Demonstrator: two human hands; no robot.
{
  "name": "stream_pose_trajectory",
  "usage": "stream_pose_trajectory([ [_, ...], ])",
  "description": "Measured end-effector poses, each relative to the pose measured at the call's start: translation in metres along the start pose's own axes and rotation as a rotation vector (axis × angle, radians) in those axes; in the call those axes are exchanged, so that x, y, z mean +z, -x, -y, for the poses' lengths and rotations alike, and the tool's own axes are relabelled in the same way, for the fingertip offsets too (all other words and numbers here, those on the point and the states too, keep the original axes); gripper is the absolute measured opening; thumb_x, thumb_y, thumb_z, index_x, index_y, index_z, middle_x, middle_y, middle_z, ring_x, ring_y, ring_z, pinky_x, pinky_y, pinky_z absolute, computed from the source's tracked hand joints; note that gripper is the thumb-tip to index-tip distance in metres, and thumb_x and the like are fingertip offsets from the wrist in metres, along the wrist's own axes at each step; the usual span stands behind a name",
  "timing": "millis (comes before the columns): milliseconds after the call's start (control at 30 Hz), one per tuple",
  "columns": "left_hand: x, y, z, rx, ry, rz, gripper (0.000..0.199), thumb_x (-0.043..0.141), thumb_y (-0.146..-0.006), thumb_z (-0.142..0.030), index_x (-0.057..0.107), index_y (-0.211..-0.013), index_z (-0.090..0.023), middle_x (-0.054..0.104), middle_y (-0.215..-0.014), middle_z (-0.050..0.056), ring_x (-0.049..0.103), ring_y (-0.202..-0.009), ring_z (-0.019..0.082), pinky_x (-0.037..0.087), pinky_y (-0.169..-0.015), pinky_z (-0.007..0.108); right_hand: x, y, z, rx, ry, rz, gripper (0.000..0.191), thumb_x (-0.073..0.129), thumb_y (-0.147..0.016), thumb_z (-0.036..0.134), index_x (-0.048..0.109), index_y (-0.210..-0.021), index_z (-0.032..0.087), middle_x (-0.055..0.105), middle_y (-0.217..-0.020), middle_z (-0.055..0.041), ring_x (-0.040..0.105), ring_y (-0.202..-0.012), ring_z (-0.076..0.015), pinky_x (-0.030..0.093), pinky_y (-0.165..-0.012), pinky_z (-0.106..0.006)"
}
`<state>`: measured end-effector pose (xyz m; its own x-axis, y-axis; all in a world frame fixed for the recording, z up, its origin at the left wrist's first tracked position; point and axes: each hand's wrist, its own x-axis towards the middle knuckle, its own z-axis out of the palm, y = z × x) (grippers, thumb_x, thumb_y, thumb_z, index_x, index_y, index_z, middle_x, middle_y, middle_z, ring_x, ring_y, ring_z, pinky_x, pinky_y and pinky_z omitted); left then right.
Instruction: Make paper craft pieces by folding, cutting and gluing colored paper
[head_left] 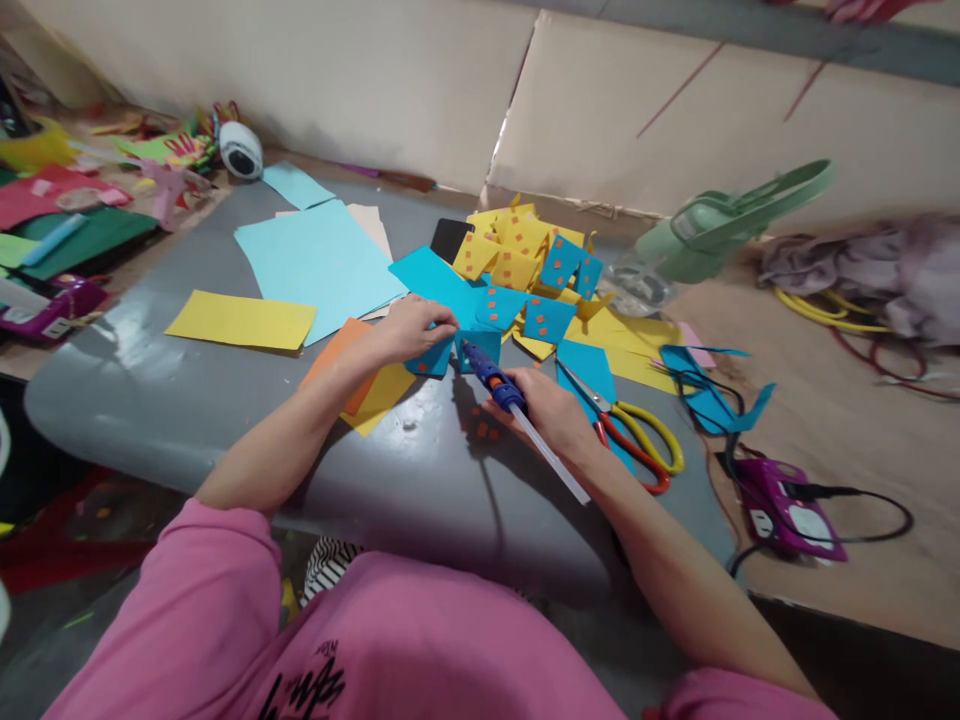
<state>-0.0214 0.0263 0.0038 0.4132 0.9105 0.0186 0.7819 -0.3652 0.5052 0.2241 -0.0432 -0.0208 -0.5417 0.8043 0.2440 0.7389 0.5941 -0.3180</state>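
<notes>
My right hand [547,405] is wrapped round a blue hot glue gun [491,378], with a long white glue stick [555,462] poking out of its back end. The gun's nozzle points at a folded blue paper piece [477,350]; I cannot tell whether it touches. My left hand [420,328] has its fingers bent together on the blue paper, with part of the paper hidden beneath it. Small orange paper squares [484,425] lie on the grey table under the gun. Red-and-yellow-handled scissors [634,440] rest beside my right hand, over more blue paper [585,368].
Yellow folded pieces with orange squares [517,240] are heaped at the back. Light blue sheets [319,260], a yellow strip [240,320] and orange paper [341,360] lie leftward. To the right are cables, a purple box [791,508] and a green handled object [697,235].
</notes>
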Motion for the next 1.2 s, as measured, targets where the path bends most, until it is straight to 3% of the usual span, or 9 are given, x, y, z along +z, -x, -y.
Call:
stream_pose_trajectory([
  [267, 0.005, -0.003, 0.005, 0.047, 0.002, -0.01, 0.032, 0.049, -0.095, -0.03, 0.079, -0.097, -0.02, 0.078, -0.095, 0.009, 0.067, -0.091, 0.025, 0.044, -0.091, 0.036, -0.001, 0.001, 0.003, 0.009, -0.018, 0.005, 0.035, 0.054, -0.096, 0.05, 0.062, -0.112, 0.02, 0.073, -0.098, -0.0112, 0.069, -0.09, -0.0277, 0.053, -0.076, -0.037],
  [700, 0.0, -0.002, 0.005, 0.084, -0.098, 0.044, 0.035, 0.044, -0.099, -0.033, 0.075, -0.107, -0.02, 0.076, -0.106, 0.008, 0.064, -0.102, 0.024, 0.042, -0.098, 0.038, -0.008, 0.003, 0.005, -0.019, -0.02, 0.006, 0.038, 0.053, -0.098, 0.052, 0.062, -0.114, 0.019, 0.072, -0.097, -0.0116, 0.068, -0.087, -0.0271, 0.051, -0.074, -0.036],
  [1067, 0.01, -0.008, 0.019, 0.184, -0.122, -0.038, 0.034, 0.041, -0.1, -0.036, 0.073, -0.103, -0.024, 0.074, -0.098, 0.005, 0.061, -0.096, 0.022, 0.037, -0.096, 0.039, -0.005, 0.0, 0.004, -0.005, 0.014, 0.017, 0.036, 0.057, -0.096, 0.049, 0.063, -0.114, 0.018, 0.073, -0.099, -0.0117, 0.068, -0.09, -0.0272, 0.05, -0.075, -0.035],
  [1200, 0.011, -0.01, 0.02, 0.164, -0.125, -0.031, 0.034, 0.043, -0.1, -0.038, 0.073, -0.104, -0.024, 0.073, -0.097, 0.006, 0.059, -0.094, 0.023, 0.036, -0.093, 0.039, -0.004, 0.0, 0.003, -0.022, 0.037, 0.026, 0.033, 0.056, -0.097, 0.046, 0.063, -0.113, 0.018, 0.074, -0.1, -0.0121, 0.068, -0.091, -0.0273, 0.05, -0.077, -0.035],
])
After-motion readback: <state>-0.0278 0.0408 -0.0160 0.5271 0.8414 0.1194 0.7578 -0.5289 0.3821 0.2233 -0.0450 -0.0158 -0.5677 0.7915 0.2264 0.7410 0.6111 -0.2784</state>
